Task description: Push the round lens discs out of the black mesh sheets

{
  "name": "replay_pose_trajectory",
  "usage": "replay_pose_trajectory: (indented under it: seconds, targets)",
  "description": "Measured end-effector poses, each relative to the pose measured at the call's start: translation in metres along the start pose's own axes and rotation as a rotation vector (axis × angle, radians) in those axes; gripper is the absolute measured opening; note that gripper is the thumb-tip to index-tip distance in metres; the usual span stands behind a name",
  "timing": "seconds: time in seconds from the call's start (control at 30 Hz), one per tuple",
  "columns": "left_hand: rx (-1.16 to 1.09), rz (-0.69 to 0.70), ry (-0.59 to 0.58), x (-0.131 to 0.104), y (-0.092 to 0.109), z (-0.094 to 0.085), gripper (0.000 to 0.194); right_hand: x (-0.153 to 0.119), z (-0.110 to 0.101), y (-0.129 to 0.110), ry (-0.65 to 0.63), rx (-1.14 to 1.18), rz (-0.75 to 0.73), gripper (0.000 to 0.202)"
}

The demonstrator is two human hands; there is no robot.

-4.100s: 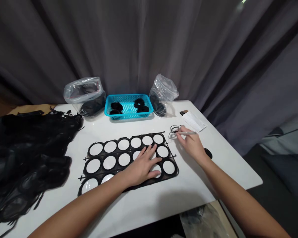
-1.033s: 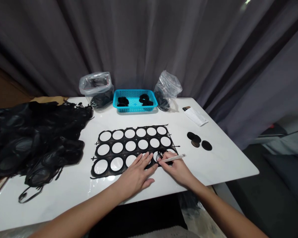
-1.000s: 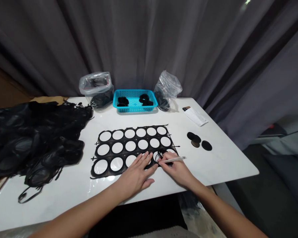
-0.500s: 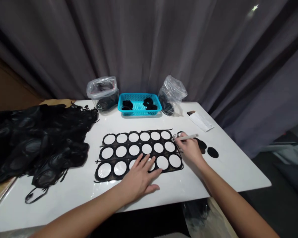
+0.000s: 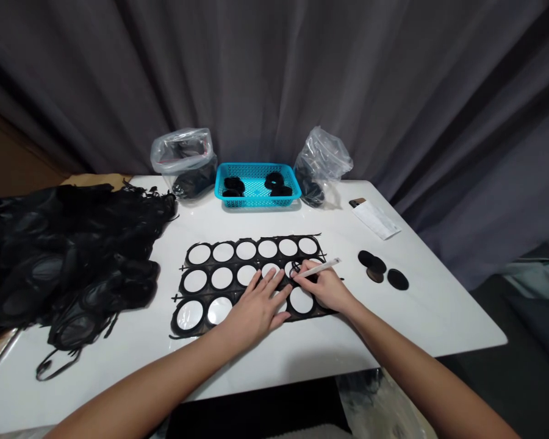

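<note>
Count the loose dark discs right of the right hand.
4 visible. Three are bunched together: a back-left disc, a middle disc and a brownish front disc. The fourth disc lies just right of them. The bunch could hide another.

Left hand [image 5: 256,310] spread on flat black sheet with white circles [image 5: 233,291]; right hand [image 5: 326,286], over sheet's right part, pinches slim whitish stick [image 5: 321,267]; turquoise plastic basket [image 5: 257,201] behind sheet.

Head-worn view, forward and downward; seemingly near the white table [image 5: 421,317]
</note>
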State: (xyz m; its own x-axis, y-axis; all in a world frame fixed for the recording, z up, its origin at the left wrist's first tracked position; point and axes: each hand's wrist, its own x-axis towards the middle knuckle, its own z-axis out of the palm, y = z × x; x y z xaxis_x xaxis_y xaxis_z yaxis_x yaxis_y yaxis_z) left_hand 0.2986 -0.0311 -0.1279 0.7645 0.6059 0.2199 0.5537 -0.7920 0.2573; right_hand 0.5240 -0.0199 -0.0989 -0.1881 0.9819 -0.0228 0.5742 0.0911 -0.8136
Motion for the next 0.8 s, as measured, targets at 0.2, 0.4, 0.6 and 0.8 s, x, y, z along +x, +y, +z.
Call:
replay_pose_trajectory:
  seconds: [0.2,0.4,0.6,0.8]
  targets:
    - [0.001,-0.001,0.001,0.001,0.000,0.000,0.054,-0.001,0.002,0.001,0.018,-0.009,-0.009,0.026]
    - [-0.006,-0.001,-0.003,0.001,0.001,0.000,0.054,-0.004,0.002,0.001,0.018,-0.076,-0.066,0.023]
    - [0.008,-0.004,-0.028,0.001,0.002,-0.002,0.058,-0.008,0.000,-0.003,0.022,-0.146,-0.131,0.018]
    - [0.002,-0.014,-0.026,0.001,0.002,-0.002,0.058,-0.013,0.007,-0.001,0.017,-0.318,-0.282,0.017]
